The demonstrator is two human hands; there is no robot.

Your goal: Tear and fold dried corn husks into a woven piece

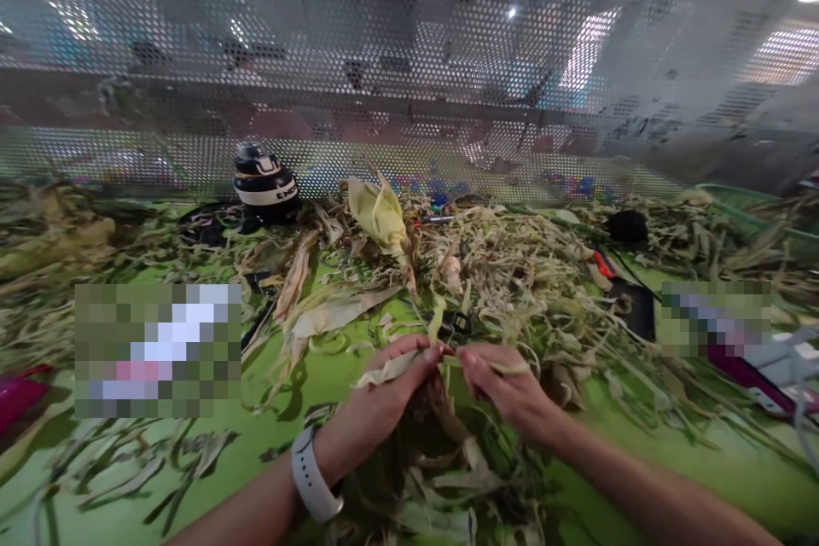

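My left hand (397,380), with a white watch band (313,473) on its wrist, is closed in a pinch on a pale corn husk strip (387,370). A yellow-green tip of husk (437,320) stands up from its fingertips. Close beside it, my right hand (505,388) is also closed, its thumb and fingers pinching a thin husk strip (512,367). The fingertips of both hands nearly meet, and the exact grip is partly hidden. Beyond them a bundle of pale husk leaves shaped like a bloom (379,220) lies on a heap of dried husk.
Shredded husk (512,256) covers much of the green table (256,444). A black bottle (265,188) stands at the back, before a perforated metal screen (384,34). At right are a black item with a red-orange part (630,307) and a green basket rim (755,209).
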